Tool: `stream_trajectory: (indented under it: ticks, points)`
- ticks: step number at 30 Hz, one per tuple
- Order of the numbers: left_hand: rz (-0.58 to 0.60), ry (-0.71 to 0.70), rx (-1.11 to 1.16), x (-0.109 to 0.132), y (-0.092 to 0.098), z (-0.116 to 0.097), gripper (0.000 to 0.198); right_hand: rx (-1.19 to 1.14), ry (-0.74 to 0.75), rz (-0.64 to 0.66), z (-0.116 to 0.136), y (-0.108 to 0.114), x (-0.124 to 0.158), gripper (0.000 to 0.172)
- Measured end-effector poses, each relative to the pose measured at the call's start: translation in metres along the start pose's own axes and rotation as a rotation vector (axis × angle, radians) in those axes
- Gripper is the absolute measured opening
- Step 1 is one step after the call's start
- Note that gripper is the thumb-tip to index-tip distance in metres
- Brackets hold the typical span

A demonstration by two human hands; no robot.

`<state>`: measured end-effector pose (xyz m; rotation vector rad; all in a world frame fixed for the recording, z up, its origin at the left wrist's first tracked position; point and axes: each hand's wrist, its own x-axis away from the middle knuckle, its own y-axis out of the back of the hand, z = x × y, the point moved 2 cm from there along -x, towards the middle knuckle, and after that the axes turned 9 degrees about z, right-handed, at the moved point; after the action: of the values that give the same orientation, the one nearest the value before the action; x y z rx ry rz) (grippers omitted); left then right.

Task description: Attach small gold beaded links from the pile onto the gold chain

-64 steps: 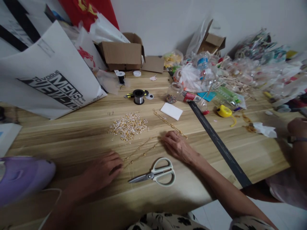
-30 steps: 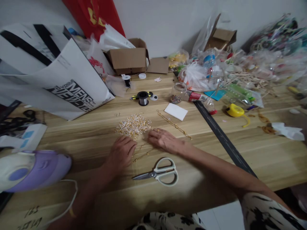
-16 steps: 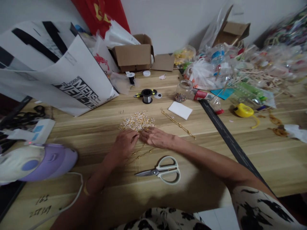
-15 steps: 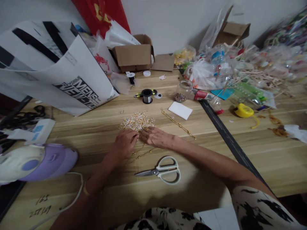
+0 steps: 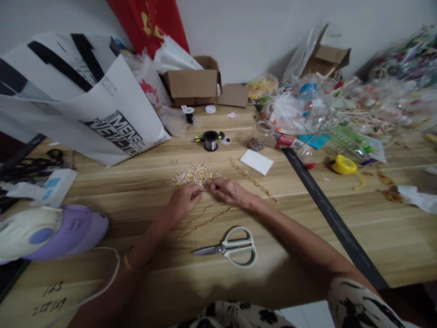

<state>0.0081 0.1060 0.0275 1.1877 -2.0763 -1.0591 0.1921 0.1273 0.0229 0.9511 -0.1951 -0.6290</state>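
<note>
Both hands are at the near edge of a pile of small gold and clear bead-like pieces. My left hand has its thumb and fingertips pinched together; what lies between them is too small to make out. Close by on the right, my right hand has its fingers curled inward at the pile's edge, its fingertips partly hidden. Below the hands a gold chain lies in a bent line. Another gold chain stretches out right of the pile. Scissors with pale handles rest nearer my body, blades pointing left.
Behind the pile stand a wire spool and a jar of beads. A white card lies to the right, with a yellow tape measure beyond. A large paper bag and a purple-white appliance occupy the left.
My right hand has drawn back slightly to the right and its fingers are more curled. My left hand has shifted a little right. More of the near chain shows; the view has tilted slightly.
</note>
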Motion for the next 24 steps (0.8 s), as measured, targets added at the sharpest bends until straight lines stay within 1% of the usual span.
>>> stream_trajectory:
  ticks: [3,5,7,10,12,14,18,21,24]
  points:
    - [0.004,0.0,-0.051,-0.002,-0.001,-0.004,0.015,-0.029,-0.008,-0.052,-0.003,0.0,0.001,0.011]
    - [0.026,-0.005,-0.124,-0.002,-0.003,-0.01,0.012,0.067,-0.007,-0.062,-0.003,0.0,0.001,0.011]
    - [0.05,0.004,-0.199,-0.001,-0.005,-0.016,0.01,0.224,-0.019,-0.025,-0.001,0.0,0.001,0.012]
    - [0.068,0.026,-0.278,-0.001,-0.008,-0.021,0.009,0.441,-0.011,0.073,0.001,-0.002,-0.003,0.011]
    - [0.091,0.039,-0.301,-0.001,-0.01,-0.023,0.009,0.531,0.02,0.117,0.001,-0.005,-0.005,0.011]
    - [0.115,0.048,-0.311,-0.001,-0.01,-0.024,0.009,0.584,0.043,0.13,0.0,-0.008,-0.008,0.012]
    - [0.112,0.057,-0.296,-0.001,-0.009,-0.024,0.009,0.572,0.064,0.114,-0.005,-0.011,-0.009,0.009]
    - [0.05,0.075,-0.215,0.0,-0.009,-0.022,0.009,0.506,0.075,0.072,-0.006,-0.011,-0.008,0.008]
    - [-0.021,0.076,-0.065,0.001,-0.01,-0.017,0.011,0.453,0.098,0.043,-0.004,-0.01,-0.006,0.009]
